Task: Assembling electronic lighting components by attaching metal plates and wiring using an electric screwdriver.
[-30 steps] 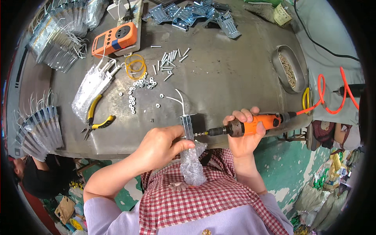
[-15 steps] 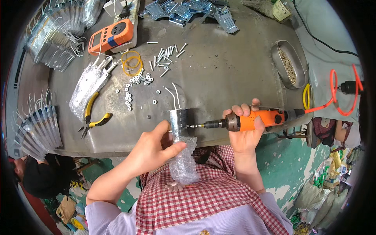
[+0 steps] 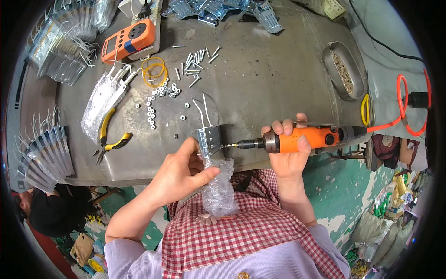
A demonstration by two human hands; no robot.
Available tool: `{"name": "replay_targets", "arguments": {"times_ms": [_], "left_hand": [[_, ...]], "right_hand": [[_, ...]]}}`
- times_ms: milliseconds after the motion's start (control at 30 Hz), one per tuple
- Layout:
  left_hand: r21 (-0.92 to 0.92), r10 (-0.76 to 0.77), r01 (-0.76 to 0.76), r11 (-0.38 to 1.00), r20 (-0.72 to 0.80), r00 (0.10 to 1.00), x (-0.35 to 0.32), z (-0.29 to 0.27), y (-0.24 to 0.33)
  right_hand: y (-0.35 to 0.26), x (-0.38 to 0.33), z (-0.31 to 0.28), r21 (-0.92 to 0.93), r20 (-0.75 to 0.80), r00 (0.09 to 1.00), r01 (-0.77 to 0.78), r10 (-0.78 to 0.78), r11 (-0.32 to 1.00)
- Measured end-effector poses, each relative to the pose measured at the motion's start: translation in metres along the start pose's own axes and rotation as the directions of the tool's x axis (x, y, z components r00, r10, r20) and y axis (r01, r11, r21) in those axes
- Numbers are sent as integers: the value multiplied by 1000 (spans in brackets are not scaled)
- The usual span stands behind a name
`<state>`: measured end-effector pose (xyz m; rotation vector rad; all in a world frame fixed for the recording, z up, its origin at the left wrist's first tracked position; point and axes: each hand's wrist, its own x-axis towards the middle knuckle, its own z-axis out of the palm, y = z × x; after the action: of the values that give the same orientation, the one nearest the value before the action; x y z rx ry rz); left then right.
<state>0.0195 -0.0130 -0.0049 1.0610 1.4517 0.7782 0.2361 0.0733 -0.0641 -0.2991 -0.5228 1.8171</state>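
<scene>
My left hand (image 3: 182,173) is closed around a flat metal part (image 3: 210,142) with two white wires standing up from its far end. Clear bubble wrap (image 3: 218,193) covers the near end of that part and hangs over my apron. In my right hand (image 3: 289,160) lies an orange power screwdriver (image 3: 302,140), held level with its bit pointing left. The bit tip (image 3: 228,146) meets the right side of the metal part, or stops just short of it; I cannot tell which. Yellow-handled pliers (image 3: 111,135) rest on the table left of my left hand.
Loose screws (image 3: 196,64) and white washers (image 3: 151,111) lie mid-table. An orange meter (image 3: 127,41) sits far left, near wrapped parts (image 3: 104,97). Metal brackets (image 3: 267,17) are piled at the back. A metal dish (image 3: 331,65) of screws stands right, by an orange coiled hose (image 3: 399,122).
The metal part has tilted slightly, its wired end leaning a little to the left. The screwdriver has shifted slightly left with my right hand, its bit still at the part's side.
</scene>
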Motion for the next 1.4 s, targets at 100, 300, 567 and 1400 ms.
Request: {"name": "replay_targets", "arguments": {"times_ms": [100, 300, 567, 1400], "left_hand": [[162, -65, 67, 985, -19, 998, -3, 0, 5], [620, 451, -315, 719, -71, 890, -21, 8, 8], [815, 684, -442, 374, 79, 725, 8, 8, -26], [545, 482, -385, 745, -40, 875, 14, -16, -11]], "right_hand": [[0, 1, 4, -40, -24, 1000, 16, -17, 999], [-16, 9, 49, 363, 4, 989, 139, -150, 922], [-6, -9, 12, 264, -77, 997, 28, -8, 964], [-5, -5, 9, 216, -89, 996, 7, 12, 976]]}}
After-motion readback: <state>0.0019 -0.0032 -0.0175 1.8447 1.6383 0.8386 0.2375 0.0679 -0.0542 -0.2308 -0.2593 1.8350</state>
